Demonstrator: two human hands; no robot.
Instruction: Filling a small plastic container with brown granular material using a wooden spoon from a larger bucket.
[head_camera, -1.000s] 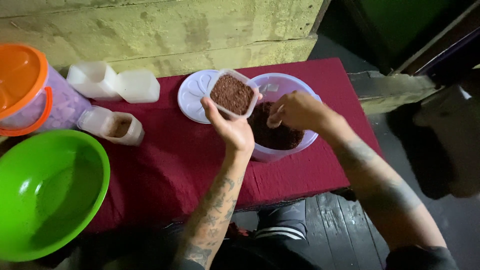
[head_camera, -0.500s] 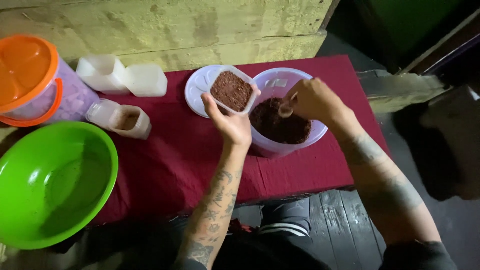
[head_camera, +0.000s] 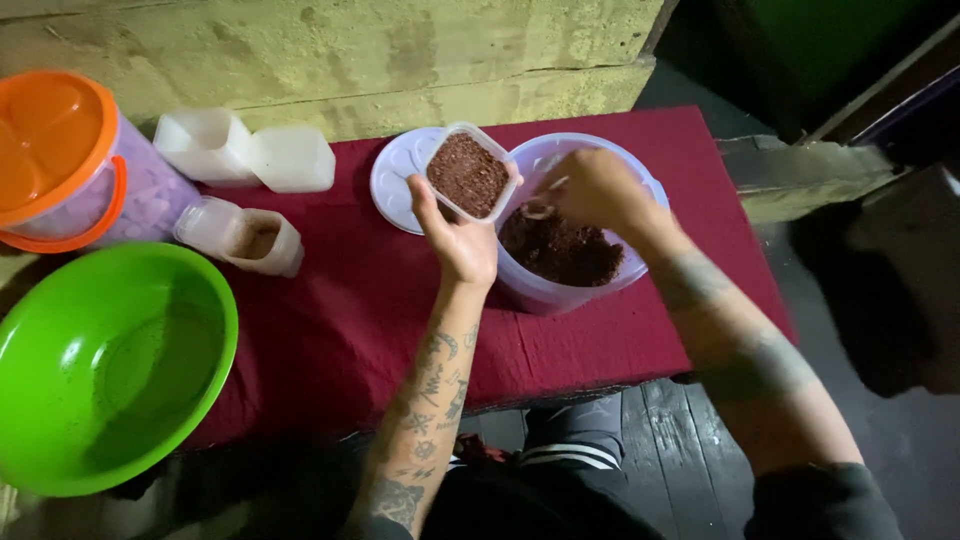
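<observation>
The small clear tub (head_camera: 467, 175), heaped to its rim with dark brown crumbly matter, sits in the left hand (head_camera: 462, 240), fingers curled round its near wall and thumb up its side, lifted above the red cloth (head_camera: 340, 320); just to the right of that grip stands the large clear tub (head_camera: 575, 225), partly filled with the same brown stuff; over it the right hand (head_camera: 598, 190) is pinched shut on a pale spoon (head_camera: 540, 205) whose bowl dips toward the heap; by my reading the step in hand is spooning the stuff from the big tub into the small one, and the next move calls for a level lift and a short carry leftward without spilling; behind the grip lies a white lid (head_camera: 400, 175); farther left are an open tub on its side (head_camera: 240, 238), two white containers (head_camera: 245, 150), an orange-lidded bucket (head_camera: 70, 165) and a green basin (head_camera: 110, 365); the spoon's handle is hidden in the fist, its bowl blurred; the bucket and basin are cut off at the left edge.
</observation>
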